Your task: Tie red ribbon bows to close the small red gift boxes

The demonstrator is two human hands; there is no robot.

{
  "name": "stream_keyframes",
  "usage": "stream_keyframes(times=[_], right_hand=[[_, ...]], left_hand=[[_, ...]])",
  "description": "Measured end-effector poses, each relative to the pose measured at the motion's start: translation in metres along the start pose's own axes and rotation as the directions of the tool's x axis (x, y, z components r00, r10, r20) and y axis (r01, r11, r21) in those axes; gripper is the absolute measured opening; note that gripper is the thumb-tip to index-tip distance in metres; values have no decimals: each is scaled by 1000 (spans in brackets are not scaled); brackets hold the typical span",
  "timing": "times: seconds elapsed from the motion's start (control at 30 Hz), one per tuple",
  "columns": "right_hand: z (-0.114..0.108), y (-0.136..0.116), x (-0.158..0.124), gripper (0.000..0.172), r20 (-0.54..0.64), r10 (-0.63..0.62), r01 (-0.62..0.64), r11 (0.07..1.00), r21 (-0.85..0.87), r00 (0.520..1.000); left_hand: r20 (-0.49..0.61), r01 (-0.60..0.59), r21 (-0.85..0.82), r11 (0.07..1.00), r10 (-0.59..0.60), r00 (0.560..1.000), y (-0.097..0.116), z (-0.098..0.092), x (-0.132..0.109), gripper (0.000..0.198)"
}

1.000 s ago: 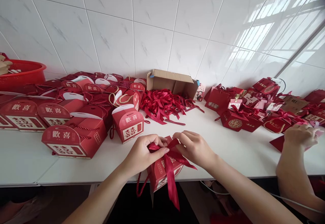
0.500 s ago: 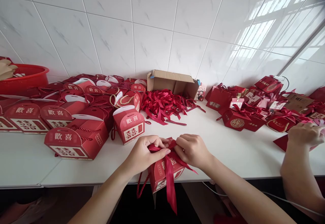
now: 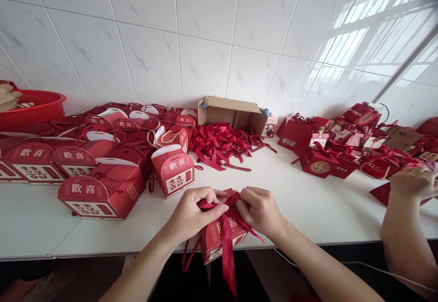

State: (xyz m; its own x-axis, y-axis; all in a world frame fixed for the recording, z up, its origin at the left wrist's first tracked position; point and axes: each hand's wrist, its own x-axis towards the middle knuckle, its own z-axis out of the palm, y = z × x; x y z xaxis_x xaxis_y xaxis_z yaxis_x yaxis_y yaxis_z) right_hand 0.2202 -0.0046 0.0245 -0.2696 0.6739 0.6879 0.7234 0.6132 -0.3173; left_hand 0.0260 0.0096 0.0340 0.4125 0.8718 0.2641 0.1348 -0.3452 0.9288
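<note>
A small red gift box point(image 3: 215, 242) printed with gold and white characters sits at the table's front edge, its near side jutting over. Across its top runs a dark red ribbon point(image 3: 228, 252), one long tail hanging down the front. My left hand point(image 3: 195, 210) pinches a loop of this ribbon between thumb and fingers. On the other side, my right hand point(image 3: 262, 210) is closed on the ribbon close to the knot. Both hands rest over the box top, nearly meeting. Below my left hand a twisted red cord point(image 3: 189, 256) dangles off the box's left side.
Rows of red boxes point(image 3: 99, 197) fill the left, beside a red basin point(image 3: 37, 106). A ribbon heap point(image 3: 222, 142) lies before an open cardboard box point(image 3: 236, 106). Decorated boxes point(image 3: 318, 163) are piled at right, near another person's arm point(image 3: 402, 220).
The right hand has shifted slightly at the knot. Both hands keep hold of the ribbon, and the whole view has tilted a little.
</note>
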Motion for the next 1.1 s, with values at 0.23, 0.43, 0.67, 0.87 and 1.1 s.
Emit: stream_keyframes(times=[0.23,0.43,0.67,0.87,1.1], right_hand=[[-3,-1,15,31,207,234,-264,955,134,950],[-6,-3,16,36,297,194,-250,954,164,935],[-10,-3,8,26,190,119,-133,989,61,975],[-9,-1,6,25,142,98,-101,995,15,985],[-10,2,3,24,226,176,-196,978,68,958]], left_hand=[[8,-14,36,999,14,1000,0,2,5,29],[21,-16,58,998,15,1000,-4,2,3,36],[36,-8,48,999,6,999,0,2,3,36],[38,11,73,997,-14,999,-3,1,1,37],[35,7,50,999,-9,999,-3,1,2,37]])
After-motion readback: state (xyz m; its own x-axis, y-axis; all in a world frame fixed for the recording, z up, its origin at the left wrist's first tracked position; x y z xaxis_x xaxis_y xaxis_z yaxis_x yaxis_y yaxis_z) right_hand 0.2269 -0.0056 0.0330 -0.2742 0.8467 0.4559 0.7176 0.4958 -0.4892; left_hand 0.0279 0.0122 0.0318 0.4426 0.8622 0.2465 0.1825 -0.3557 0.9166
